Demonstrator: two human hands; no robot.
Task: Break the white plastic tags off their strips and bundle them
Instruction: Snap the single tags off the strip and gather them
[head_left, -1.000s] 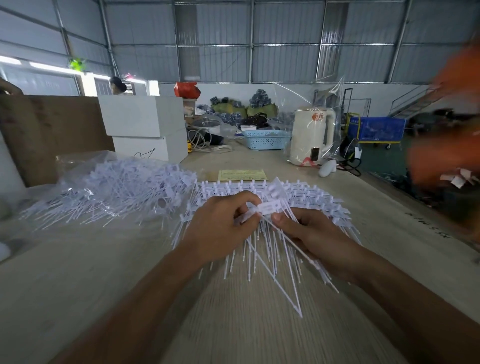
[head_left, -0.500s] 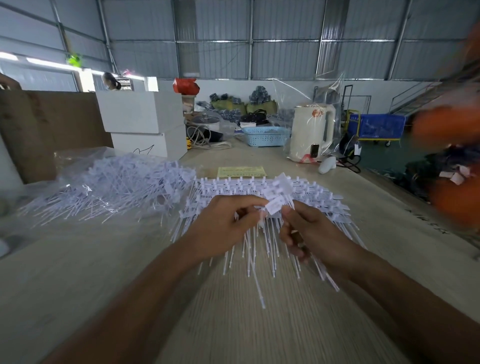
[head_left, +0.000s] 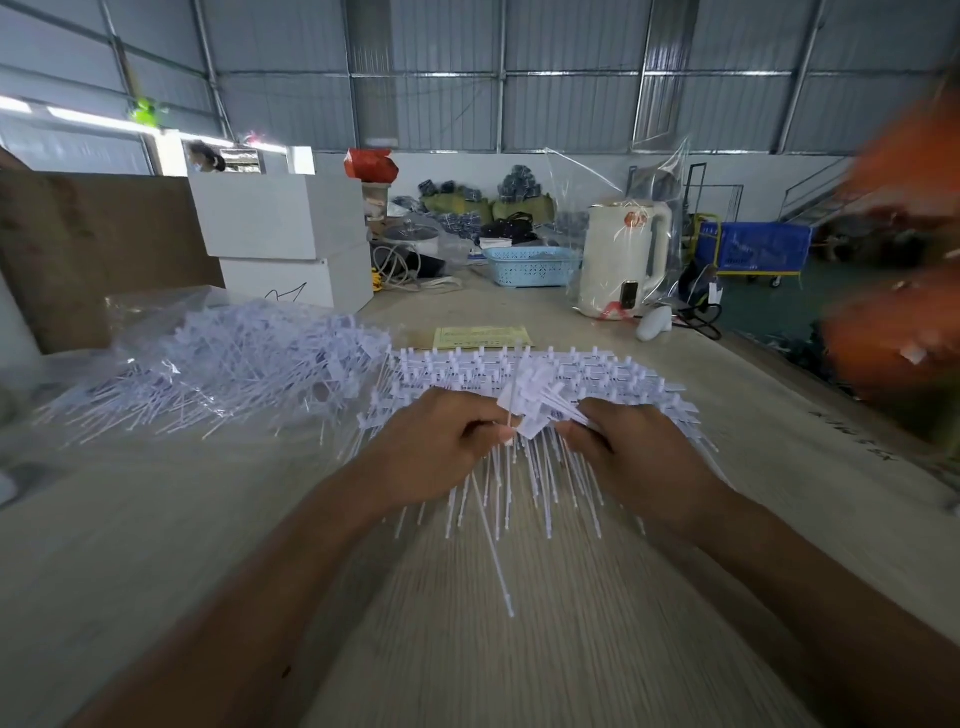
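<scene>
Since half a second ago the left hand (head_left: 441, 441) and right hand (head_left: 628, 452) have drawn slightly apart, and the small bundle (head_left: 540, 410) between them now fans out toward the right hand, with one long tail (head_left: 493, 545) hanging down toward the near edge of the worktop (head_left: 156, 545). Left fingers (head_left: 498, 431) are curled and pinch a tag head at the bundle's near end; right fingers (head_left: 582, 431) are curled round the stems, holding the bundle just above the strips (head_left: 597, 374) spread on the worktop. A loose pile (head_left: 223, 369) of tags lies on clear plastic to the left, well apart from the hands. These tags look very light, thin and springy: the stems probably flex rather than snap, while the small joint at the strip likely gives with a short twist. Holding at the flat head, close to the joint, seems best; smooth plastic stems may slide out of a loose grip, so the bundle wants a firm hold near its heads.
</scene>
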